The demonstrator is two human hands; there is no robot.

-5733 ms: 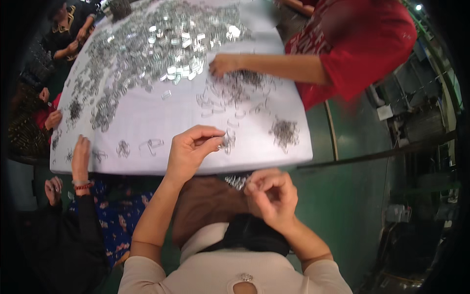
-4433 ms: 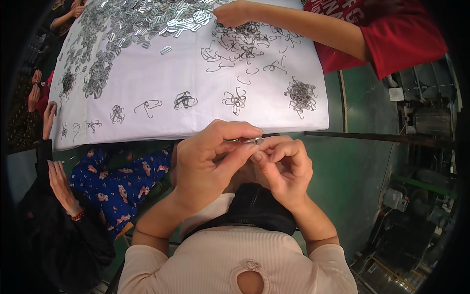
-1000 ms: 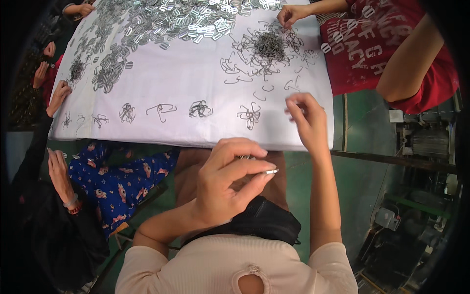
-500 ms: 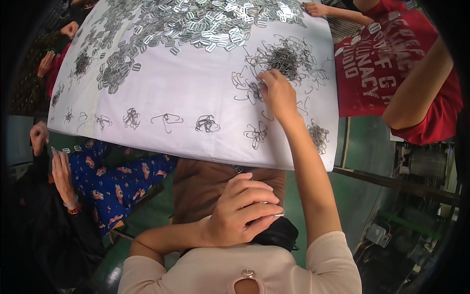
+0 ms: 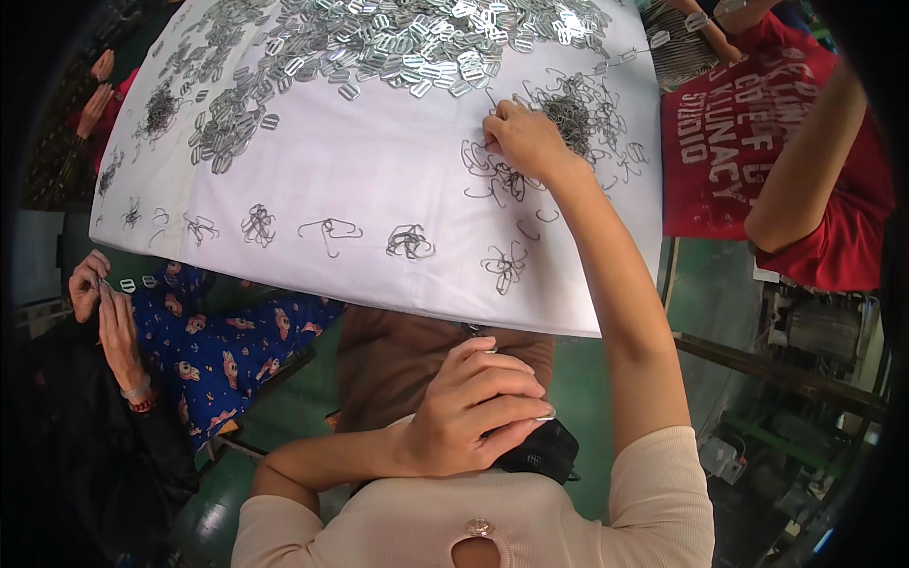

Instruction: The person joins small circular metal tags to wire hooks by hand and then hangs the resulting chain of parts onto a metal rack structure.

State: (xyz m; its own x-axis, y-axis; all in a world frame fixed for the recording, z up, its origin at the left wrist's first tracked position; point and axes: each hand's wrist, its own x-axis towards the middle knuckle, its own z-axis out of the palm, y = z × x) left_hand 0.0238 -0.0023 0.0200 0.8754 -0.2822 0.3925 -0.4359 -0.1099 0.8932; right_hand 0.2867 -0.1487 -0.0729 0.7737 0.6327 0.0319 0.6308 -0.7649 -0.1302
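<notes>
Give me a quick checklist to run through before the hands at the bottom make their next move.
1. Right hand at the wire hooks: ok, it is over the table beside them.
2. Hook gripped in the right fingertips: cannot tell, the fingers hide what they touch.
3. Left hand holding something: ok, a shiny metal piece shows at its fingertips; its full shape is hidden.
4. Both hands together: not ok, the left is near the lap, the right over the table.
5. Other people's hands clear of the dark hook pile: ok, none is on it.
</notes>
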